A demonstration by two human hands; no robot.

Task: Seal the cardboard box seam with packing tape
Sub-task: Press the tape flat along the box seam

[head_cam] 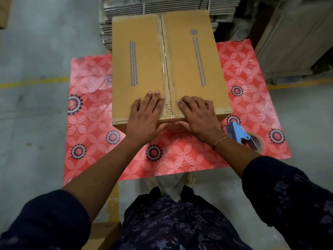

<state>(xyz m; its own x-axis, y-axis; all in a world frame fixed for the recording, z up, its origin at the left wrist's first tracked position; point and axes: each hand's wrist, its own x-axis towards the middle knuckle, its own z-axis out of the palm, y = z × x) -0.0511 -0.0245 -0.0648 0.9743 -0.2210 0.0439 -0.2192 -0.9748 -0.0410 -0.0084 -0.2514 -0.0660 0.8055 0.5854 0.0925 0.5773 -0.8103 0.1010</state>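
Evidently smoothing: cardboard box (167, 69) sat on the red floral table (180, 159), clear tape along its centre seam (166, 69). Left hand (146, 116) and right hand (198, 116) lay flat at the near end, fingers loosely spread, gripping nothing, thumbs over the front edge. Tape dispenser (243, 137) lay beside; best pressed outward from seam, firmly over the edge.

The floor (36, 51) is grey concrete, a little stained, with a yellow painted line (34, 82) across it on both sides. A counter (252, 98) stands on it, covered in a red sheet with flower patterns. Behind it lies a stack of flat cardboard sheets (162, 4). At right stand large pale boards (295, 38). The light is dim and even.
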